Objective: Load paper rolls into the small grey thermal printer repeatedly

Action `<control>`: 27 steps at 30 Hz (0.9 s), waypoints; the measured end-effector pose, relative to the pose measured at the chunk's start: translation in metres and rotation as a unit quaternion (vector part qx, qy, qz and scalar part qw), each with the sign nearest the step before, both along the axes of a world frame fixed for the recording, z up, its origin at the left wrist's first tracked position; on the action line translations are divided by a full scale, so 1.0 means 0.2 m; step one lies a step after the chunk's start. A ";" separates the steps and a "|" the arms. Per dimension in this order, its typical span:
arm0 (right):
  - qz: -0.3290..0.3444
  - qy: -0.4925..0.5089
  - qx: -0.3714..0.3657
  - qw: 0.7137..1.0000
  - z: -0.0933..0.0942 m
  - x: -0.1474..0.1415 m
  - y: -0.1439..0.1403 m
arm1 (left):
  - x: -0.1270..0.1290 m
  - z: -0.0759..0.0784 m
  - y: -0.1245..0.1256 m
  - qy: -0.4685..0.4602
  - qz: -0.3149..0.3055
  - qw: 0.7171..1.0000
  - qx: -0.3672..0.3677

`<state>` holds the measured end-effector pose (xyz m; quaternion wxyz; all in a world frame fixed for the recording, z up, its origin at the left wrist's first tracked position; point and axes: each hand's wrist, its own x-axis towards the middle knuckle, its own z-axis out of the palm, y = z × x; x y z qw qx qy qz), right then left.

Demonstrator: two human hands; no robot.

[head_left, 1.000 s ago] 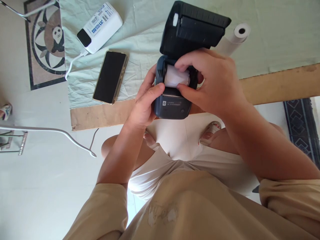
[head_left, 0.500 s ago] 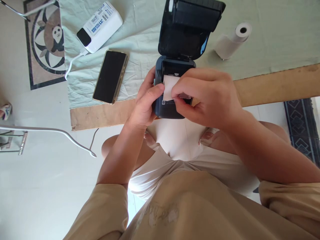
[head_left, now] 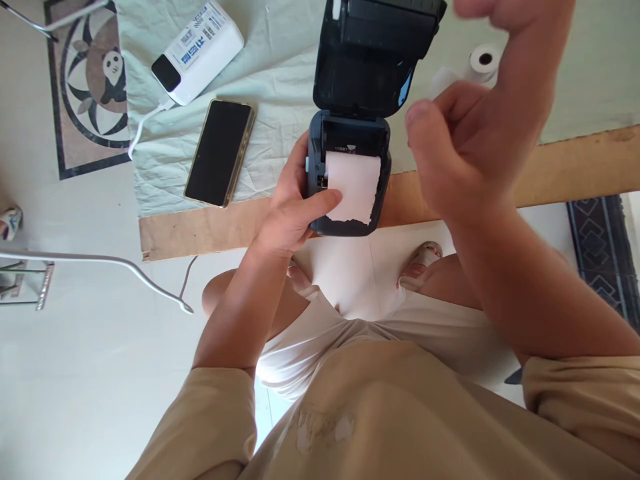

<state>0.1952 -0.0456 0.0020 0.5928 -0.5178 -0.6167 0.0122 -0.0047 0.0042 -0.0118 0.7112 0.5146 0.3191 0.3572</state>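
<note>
One printer [head_left: 350, 100], lid up, gripped by left hand [head_left: 293, 213], thumb pinning paper strip [head_left: 356, 187]. Right hand [head_left: 465, 153] raised, loose, holding nothing. One phone [head_left: 219, 153], one power bank [head_left: 197, 52], one spare roll [head_left: 480, 63] on table [head_left: 565, 173].

A wooden board [head_left: 575, 170] carries a wrinkled pale green cloth [head_left: 280, 73]. On the cloth, well to the left of the left hand [head_left: 290, 213], lie a dark phone [head_left: 220, 152] and, beyond it, a white power bank [head_left: 197, 52] with a white cable [head_left: 143, 127]. A paper roll [head_left: 480, 63] lies behind the raised right hand [head_left: 465, 153]. The board stands over a pale tiled floor [head_left: 90, 373].
</note>
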 end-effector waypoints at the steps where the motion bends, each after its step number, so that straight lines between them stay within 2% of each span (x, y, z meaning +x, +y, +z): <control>1: 0.020 0.026 -0.003 0.999 0.00 0.01 0.02 | 0.00 0.00 0.00 -0.002 0.000 1.000 0.005; 4: 0.061 0.081 -0.021 0.995 0.00 0.01 0.05 | 0.00 -0.04 0.02 -0.013 -0.004 1.000 0.028; 8: 0.053 0.056 -0.029 0.997 0.00 0.01 0.04 | 0.01 -0.16 0.09 -0.063 -0.028 0.994 0.089; 12: 0.092 0.070 -0.077 0.990 -0.02 0.02 0.04 | 0.01 -0.25 0.15 -0.064 -0.056 0.990 0.114; 18: 0.146 0.063 -0.113 0.981 -0.03 0.02 0.05 | 0.02 -0.22 0.13 -0.062 -0.054 0.992 0.100; 27: 0.180 -0.023 -0.162 0.970 -0.06 0.03 0.05 | 0.00 -0.19 0.12 -0.074 -0.042 0.994 0.073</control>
